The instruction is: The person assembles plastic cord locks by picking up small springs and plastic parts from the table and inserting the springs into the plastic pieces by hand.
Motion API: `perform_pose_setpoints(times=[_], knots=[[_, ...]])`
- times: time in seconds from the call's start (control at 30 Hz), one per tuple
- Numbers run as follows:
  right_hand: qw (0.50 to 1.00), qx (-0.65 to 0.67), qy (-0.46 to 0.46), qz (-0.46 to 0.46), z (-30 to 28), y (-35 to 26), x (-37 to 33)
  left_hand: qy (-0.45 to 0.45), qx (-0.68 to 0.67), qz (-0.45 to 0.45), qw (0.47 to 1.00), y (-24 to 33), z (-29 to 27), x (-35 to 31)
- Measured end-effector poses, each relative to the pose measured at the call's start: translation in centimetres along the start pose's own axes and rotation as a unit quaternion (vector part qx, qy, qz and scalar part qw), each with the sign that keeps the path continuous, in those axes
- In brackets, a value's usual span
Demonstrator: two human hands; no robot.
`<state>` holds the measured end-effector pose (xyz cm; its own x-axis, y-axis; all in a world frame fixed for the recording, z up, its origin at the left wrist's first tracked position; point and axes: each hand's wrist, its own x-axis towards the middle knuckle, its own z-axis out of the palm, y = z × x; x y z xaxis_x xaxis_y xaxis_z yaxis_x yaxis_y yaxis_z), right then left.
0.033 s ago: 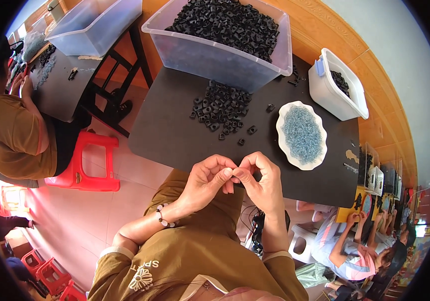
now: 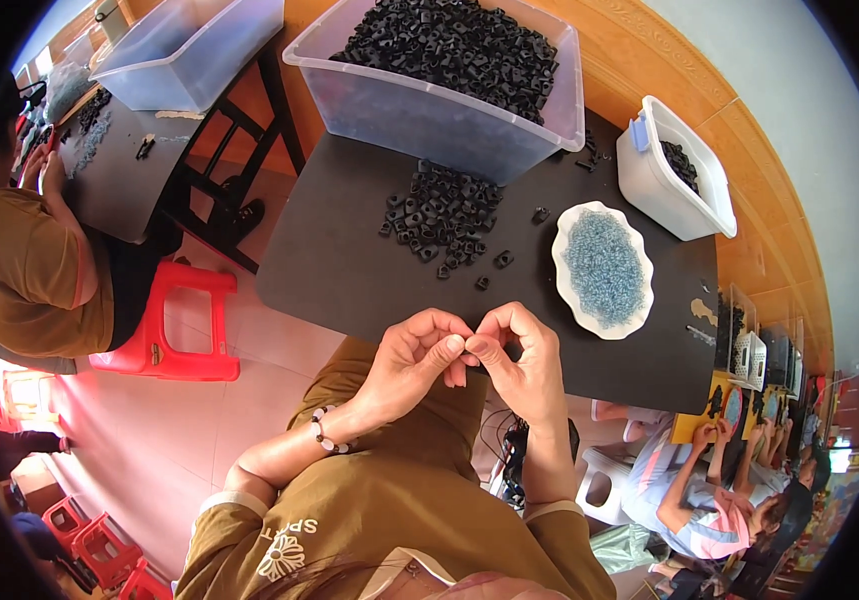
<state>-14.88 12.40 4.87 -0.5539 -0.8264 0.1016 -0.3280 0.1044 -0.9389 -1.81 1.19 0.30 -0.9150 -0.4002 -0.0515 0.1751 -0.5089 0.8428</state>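
Observation:
My left hand (image 2: 419, 362) and my right hand (image 2: 521, 368) meet at the table's near edge, thumbs and forefingers pinched together at the tips. Whatever sits between them, if anything, is too small or hidden to make out. Beyond my hands, a loose pile of small black plastic parts (image 2: 444, 212) lies on the dark table (image 2: 324, 230), with a few strays nearer me. To the right, a white scalloped dish (image 2: 561, 262) holds a heap of tiny clear bluish pieces (image 2: 604, 265).
A large translucent bin (image 2: 399, 115) full of black parts stands at the table's back. Right of it is a smaller white tub (image 2: 661, 195) with similar parts. Another person (image 2: 34, 270) sits at a table on the left, on a red stool (image 2: 199, 365). More people work at lower right.

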Motion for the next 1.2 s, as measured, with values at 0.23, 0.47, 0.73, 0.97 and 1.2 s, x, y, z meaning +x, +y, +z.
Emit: perform_pose_setpoints(times=[0.23,0.47,0.73,0.97,1.2], knots=[[0.998,0.046,-0.016,-0.044,0.0,1.2,-0.5,-0.009,-0.037,-0.024,0.999,0.2,-0.4,-0.4],[0.987,-0.048,0.006,-0.156,0.0,0.6,-0.6,-0.041,-0.04,-0.052,0.997,0.8,-1.1,-1.0],[0.993,-0.026,-0.033,-0.109,-0.4,-0.7,0.0,-0.069,-0.026,-0.097,0.993,2.2,-2.2,-1.5],[0.924,-0.355,0.126,-0.07,-0.4,2.6,2.6,-0.005,0.022,-0.064,0.998,2.3,-2.1,-2.2],[0.913,-0.376,0.141,-0.068,1.6,2.9,4.0,0.007,0.051,-0.007,0.999,2.1,-2.4,-2.4]])
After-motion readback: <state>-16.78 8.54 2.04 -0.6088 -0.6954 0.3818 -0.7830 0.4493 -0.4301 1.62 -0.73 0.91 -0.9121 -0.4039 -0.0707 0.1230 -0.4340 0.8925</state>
